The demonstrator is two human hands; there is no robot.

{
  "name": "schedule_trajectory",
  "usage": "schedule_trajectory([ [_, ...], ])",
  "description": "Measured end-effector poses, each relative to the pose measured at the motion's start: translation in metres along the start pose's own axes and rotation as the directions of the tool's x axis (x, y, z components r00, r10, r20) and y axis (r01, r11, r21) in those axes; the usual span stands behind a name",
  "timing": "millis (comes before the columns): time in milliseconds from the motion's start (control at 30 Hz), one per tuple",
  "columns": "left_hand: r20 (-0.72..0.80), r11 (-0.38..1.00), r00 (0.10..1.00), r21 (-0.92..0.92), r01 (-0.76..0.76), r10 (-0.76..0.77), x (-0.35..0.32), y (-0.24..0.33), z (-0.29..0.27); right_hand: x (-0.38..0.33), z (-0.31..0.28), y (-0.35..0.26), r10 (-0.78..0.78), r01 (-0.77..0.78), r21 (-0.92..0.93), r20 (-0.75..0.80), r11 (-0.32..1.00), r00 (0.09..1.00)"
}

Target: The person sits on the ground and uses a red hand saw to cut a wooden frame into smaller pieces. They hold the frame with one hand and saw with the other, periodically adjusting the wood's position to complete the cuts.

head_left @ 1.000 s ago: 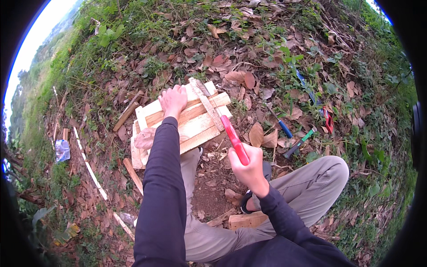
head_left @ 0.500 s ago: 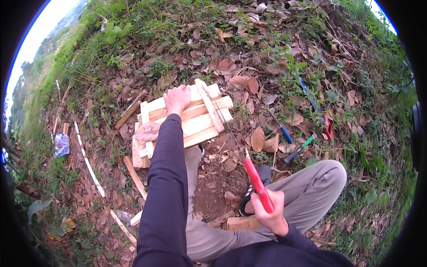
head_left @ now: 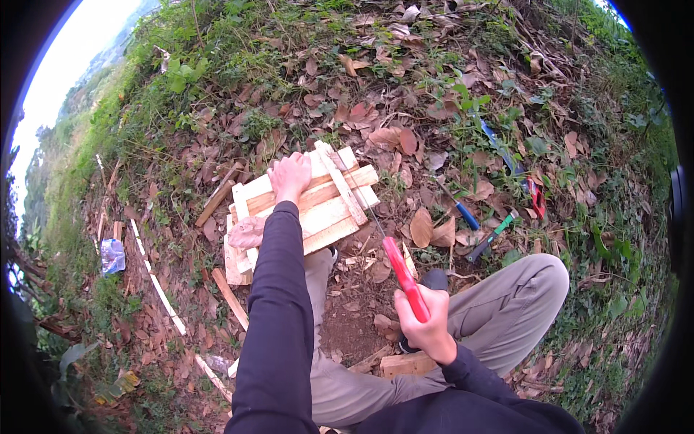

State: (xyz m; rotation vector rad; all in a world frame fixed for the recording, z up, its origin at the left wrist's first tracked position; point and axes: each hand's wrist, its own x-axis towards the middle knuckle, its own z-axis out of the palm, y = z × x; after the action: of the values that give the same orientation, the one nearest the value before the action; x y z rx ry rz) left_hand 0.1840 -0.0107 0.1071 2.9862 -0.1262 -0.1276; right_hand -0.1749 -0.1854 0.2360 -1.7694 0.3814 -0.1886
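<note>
Saw (head_left: 403,270): slides nearer the boards (head_left: 325,207), long axis pointing forward-left.
Right hand (head_left: 428,327): clamped on saw.
Left hand (head_left: 291,177): atop boards, nearer; grip unclear.

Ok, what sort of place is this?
Outdoors, probably a rough hillside: dry brown leaves litter the bare soil, green weeds grow around it, and pale sky shows at upper left.

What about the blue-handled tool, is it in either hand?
No, the blue-handled tool lies on the ground, while the right hand grips a red handle and the left hand rests on the wooden slats.
</note>
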Motion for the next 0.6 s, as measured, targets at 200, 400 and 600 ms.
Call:
schedule_trajectory([
  [200,-0.015,1.000,1.000,-0.016,0.007,-0.008,0.005,-0.011,-0.008,0.016,0.001,-0.015,-0.147,0.150,-0.037,0.072,0.988,0.987],
  [400,-0.013,1.000,1.000,-0.016,-0.015,0.015,0.005,-0.002,-0.009,0.021,-0.011,0.007,0.037,-0.049,0.273,0.049,0.961,0.998],
  [600,-0.006,1.000,1.000,0.009,0.015,-0.015,0.008,-0.004,-0.007,0.023,-0.010,0.009,0.001,-0.033,0.151,0.210,0.988,0.978],
])
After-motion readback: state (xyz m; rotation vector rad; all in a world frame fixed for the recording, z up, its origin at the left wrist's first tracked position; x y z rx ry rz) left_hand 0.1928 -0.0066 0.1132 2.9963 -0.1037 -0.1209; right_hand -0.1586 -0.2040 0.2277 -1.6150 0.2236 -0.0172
